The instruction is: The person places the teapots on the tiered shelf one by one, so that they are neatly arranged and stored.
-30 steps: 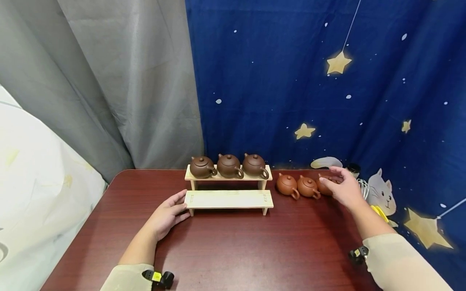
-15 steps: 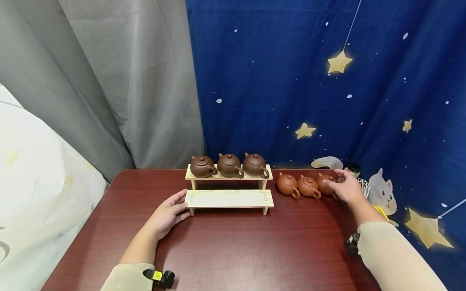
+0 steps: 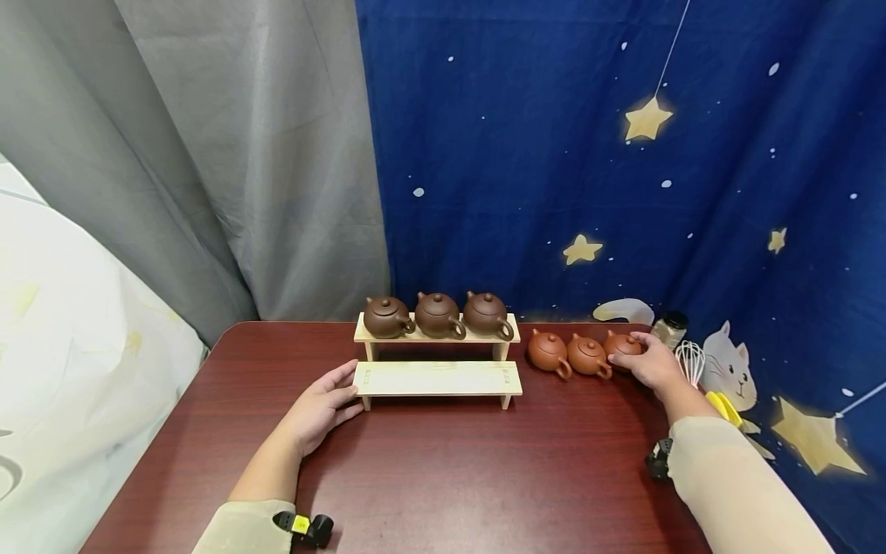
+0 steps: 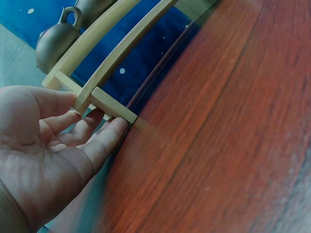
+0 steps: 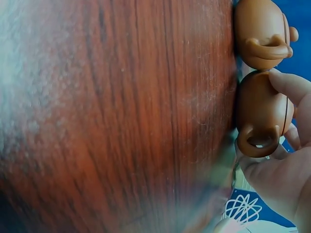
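A two-step wooden stand (image 3: 438, 377) stands on the table, and my left hand (image 3: 320, 406) grips the left end of its lower step. In the left wrist view the thumb lies on the board's end and the fingers curl by the leg (image 4: 114, 105). Three dark brown teapots (image 3: 438, 315) line the upper step; the lower one is bare. To the right, three reddish-brown teapots sit in a row on the tabletop. My right hand (image 3: 654, 365) holds the rightmost teapot (image 5: 261, 103), thumb on one side and fingers round the other; its handle faces the near side.
A dark-lidded jar (image 3: 668, 331), a wire whisk (image 3: 690, 360) and a yellow object (image 3: 724, 408) crowd the table's right edge. Close beside the held teapot sits the middle reddish-brown teapot (image 3: 587, 355). A blue star-patterned curtain (image 3: 512, 192) hangs behind the table (image 3: 443, 477).
My right hand has come down and left onto the rightmost reddish-brown teapot and closed round it. The left hand stays at the stand's end.
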Demonstrator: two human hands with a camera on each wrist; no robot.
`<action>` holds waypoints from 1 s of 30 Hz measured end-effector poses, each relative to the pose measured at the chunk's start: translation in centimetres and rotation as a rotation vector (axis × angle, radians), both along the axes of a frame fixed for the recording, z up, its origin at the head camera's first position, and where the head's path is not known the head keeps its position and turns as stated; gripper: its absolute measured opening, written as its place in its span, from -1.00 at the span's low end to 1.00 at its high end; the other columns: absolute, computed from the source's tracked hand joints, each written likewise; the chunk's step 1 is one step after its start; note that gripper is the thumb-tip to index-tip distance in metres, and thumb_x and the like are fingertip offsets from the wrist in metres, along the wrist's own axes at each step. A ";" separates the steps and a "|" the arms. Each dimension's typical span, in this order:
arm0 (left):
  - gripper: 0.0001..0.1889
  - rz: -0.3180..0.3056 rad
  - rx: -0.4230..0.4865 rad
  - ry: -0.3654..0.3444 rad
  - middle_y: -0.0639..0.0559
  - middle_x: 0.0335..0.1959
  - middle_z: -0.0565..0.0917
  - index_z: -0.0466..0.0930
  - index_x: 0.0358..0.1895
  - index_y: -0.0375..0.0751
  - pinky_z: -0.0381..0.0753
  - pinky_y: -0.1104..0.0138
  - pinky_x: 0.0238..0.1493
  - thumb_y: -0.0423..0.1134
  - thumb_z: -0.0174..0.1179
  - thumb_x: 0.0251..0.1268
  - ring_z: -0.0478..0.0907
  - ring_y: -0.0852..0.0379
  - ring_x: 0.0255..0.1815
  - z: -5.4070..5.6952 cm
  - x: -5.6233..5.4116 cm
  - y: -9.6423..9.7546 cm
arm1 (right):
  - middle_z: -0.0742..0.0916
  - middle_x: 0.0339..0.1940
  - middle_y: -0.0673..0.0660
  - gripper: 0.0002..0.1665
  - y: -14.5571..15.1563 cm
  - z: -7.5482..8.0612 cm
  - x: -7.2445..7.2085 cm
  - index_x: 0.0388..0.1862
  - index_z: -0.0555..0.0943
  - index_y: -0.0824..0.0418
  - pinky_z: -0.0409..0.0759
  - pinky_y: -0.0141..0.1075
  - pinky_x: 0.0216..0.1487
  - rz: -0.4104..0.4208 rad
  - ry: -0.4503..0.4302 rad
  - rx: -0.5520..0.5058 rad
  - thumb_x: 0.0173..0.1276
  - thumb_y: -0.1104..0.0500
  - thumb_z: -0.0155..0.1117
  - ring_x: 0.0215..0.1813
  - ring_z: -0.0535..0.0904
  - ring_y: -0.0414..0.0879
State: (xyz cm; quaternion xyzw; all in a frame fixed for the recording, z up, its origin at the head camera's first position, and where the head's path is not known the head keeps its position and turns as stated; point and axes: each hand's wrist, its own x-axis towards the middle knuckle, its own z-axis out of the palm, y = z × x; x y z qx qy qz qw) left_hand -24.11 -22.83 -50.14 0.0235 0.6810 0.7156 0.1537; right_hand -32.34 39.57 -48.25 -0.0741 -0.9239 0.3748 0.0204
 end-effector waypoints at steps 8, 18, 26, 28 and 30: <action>-0.28 0.002 0.000 -0.002 -0.25 0.74 0.13 -0.11 0.78 -0.15 0.64 0.22 0.36 -0.33 -0.03 0.72 0.51 0.17 0.40 0.0 0.0 0.0 | 0.49 0.49 0.61 0.06 -0.3 0.7 0.6 0.61 0.28 0.44 0.41 0.25 0.51 -0.049 0.059 0.027 0.37 -0.08 0.54 0.45 0.44 0.44; -0.27 0.003 -0.001 -0.001 -0.25 0.74 0.13 -0.11 0.78 -0.15 0.66 0.25 0.33 -0.31 -0.02 0.73 0.53 0.20 0.38 0.1 0.0 0.0 | 0.65 0.39 0.45 -0.02 -3.7 4.3 4.7 0.56 0.42 0.30 0.53 -0.48 0.03 0.037 0.174 0.007 0.36 -0.18 0.56 0.29 0.63 0.22; -0.27 0.000 0.001 -0.006 -0.24 0.74 0.13 -0.11 0.78 -0.15 0.67 0.28 0.30 -0.32 -0.02 0.73 0.54 0.22 0.37 -0.1 -0.1 0.0 | 0.74 0.27 0.31 -0.14 -9.9 5.5 8.1 0.46 0.52 0.27 0.62 -0.52 0.01 0.252 0.212 -0.067 0.27 0.01 0.67 0.09 0.69 -0.16; -0.28 0.000 0.000 -0.006 -0.22 0.74 0.14 -0.11 0.78 -0.14 0.66 0.26 0.33 -0.32 -0.03 0.73 0.53 0.20 0.39 0.0 -0.1 0.0 | 0.73 0.26 0.31 -0.14 -11.7 5.5 8.9 0.44 0.53 0.28 0.66 -0.48 0.03 0.291 0.213 -0.112 0.24 0.06 0.69 0.10 0.72 -0.11; -0.28 0.002 -0.002 -0.008 -0.21 0.75 0.14 -0.11 0.79 -0.13 0.65 0.24 0.35 -0.32 -0.04 0.73 0.52 0.19 0.41 0.0 -0.1 -0.1 | 0.73 0.26 0.29 -0.14 -13.4 5.4 9.5 0.42 0.53 0.27 0.68 -0.47 0.05 0.321 0.215 -0.154 0.20 0.09 0.71 0.12 0.73 -0.07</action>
